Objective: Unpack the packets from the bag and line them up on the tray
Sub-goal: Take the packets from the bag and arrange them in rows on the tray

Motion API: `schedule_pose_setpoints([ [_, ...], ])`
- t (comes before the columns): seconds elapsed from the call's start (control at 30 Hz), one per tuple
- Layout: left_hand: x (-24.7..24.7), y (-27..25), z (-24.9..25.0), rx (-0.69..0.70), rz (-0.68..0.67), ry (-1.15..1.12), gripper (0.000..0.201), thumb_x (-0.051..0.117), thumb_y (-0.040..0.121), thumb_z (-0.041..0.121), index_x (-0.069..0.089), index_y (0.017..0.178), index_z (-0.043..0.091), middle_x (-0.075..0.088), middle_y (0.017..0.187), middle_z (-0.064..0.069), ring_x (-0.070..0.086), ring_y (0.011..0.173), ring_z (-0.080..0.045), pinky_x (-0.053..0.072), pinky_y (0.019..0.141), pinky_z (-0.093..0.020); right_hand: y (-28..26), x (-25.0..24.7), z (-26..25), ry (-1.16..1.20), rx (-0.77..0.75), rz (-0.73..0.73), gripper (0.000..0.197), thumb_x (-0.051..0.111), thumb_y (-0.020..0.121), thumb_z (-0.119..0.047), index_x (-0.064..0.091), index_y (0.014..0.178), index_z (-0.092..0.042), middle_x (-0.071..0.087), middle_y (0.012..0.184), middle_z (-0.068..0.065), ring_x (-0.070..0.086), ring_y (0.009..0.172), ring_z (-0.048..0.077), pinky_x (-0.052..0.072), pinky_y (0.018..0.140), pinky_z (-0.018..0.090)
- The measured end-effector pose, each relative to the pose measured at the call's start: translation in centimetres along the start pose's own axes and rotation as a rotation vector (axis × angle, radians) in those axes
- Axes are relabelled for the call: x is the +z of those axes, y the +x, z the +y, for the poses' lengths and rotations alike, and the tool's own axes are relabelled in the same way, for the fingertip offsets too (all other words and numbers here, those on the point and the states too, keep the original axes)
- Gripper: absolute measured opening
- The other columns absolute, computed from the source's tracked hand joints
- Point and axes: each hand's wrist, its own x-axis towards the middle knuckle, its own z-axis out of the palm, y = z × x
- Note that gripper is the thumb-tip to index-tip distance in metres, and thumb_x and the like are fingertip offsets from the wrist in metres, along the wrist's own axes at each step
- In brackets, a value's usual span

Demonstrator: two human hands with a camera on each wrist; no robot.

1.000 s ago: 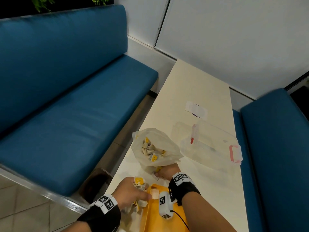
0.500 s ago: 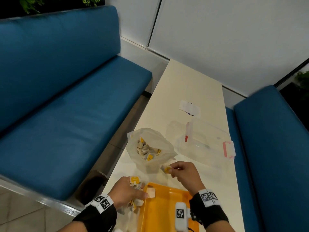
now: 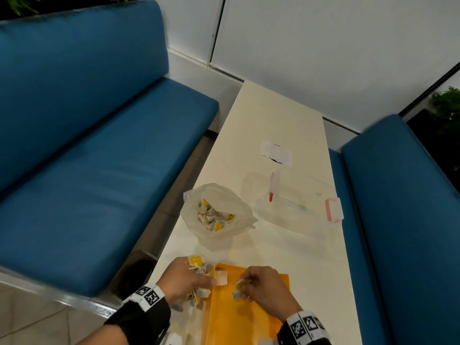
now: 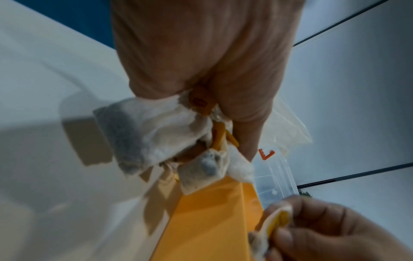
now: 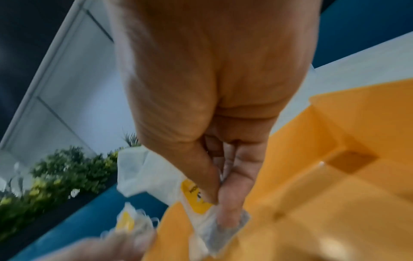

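Observation:
An open clear plastic bag [image 3: 219, 211] full of white packets with yellow tags stands mid-table. An orange tray [image 3: 239, 317] lies at the near edge; one packet [image 3: 221, 278] lies in its far left corner. My left hand [image 3: 185, 280] grips a bunch of packets [image 4: 156, 130] just left of the tray, thumb by the tray's corner packet. Over the tray, my right hand [image 3: 261, 286] pinches a single packet [image 5: 196, 197] by its yellow tag. The tray's near end is cut off by the frame.
A clear lidded box [image 3: 296, 200] with pink latches sits right of the bag, a paper slip [image 3: 275, 153] beyond it. Blue benches [image 3: 87, 158] flank the narrow white table [image 3: 273, 115]. Another packet [image 3: 174, 339] shows at the bottom edge.
My right hand drew a packet away from the bag's near side and carried it back over the tray. The left hand kept its bunch beside the tray.

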Motion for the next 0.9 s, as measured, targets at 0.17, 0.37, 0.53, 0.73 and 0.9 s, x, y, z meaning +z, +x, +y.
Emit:
schedule_pose_setpoints([
  [0.17,0.0,-0.2,0.2,0.022,-0.013,0.003,0.029,0.092,0.068,0.003,0.079,0.094,0.004,0.08,0.091,-0.009,0.078,0.084,-0.022,0.058,0.07,-0.027,0.2,2.3,1.4,-0.362,-0.016,-0.097,0.032,0.052,0.09,-0.007,0.076,0.09,-0.028,0.072,0.102,-0.006,0.067,0.094,0.003,0.053,0.088,0.019],
  [0.37,-0.1,-0.2,0.1,0.021,-0.015,0.023,0.032,0.093,0.068,0.006,0.079,0.096,0.005,0.08,0.093,-0.009,0.078,0.088,-0.025,0.061,0.08,-0.034,1.8,4.1,2.0,-0.378,-0.066,-0.065,0.023,0.059,0.094,-0.012,0.077,0.101,-0.023,0.05,0.095,-0.01,0.053,0.097,0.007,0.044,0.086,0.017],
  [0.53,0.0,-0.3,0.1,0.025,0.01,0.021,0.028,0.089,0.069,-0.002,0.078,0.094,0.0,0.08,0.089,-0.012,0.078,0.083,-0.025,0.059,0.07,-0.028,2.7,4.7,1.9,-0.297,-0.122,-0.061,0.039,0.059,0.093,-0.007,0.071,0.122,-0.029,0.044,0.088,-0.023,0.049,0.083,-0.005,0.04,0.079,0.003],
  [0.73,0.1,-0.3,0.0,0.009,0.027,0.003,0.026,0.089,0.068,-0.003,0.076,0.09,-0.001,0.079,0.083,-0.012,0.077,0.076,-0.022,0.057,0.065,-0.026,2.5,4.9,2.2,-0.214,-0.156,0.0,0.051,0.059,0.094,-0.008,0.059,0.134,-0.039,0.059,0.102,-0.002,0.054,0.089,-0.001,0.039,0.08,0.002],
  [0.9,0.1,-0.3,0.1,-0.001,0.027,0.004,0.027,0.09,0.068,-0.002,0.076,0.091,-0.001,0.079,0.085,-0.012,0.077,0.078,-0.024,0.059,0.067,-0.029,2.4,5.1,1.4,-0.171,-0.127,0.142,0.028,0.065,0.088,-0.011,0.076,0.11,-0.025,0.068,0.094,-0.017,0.063,0.088,-0.002,0.051,0.085,0.013],
])
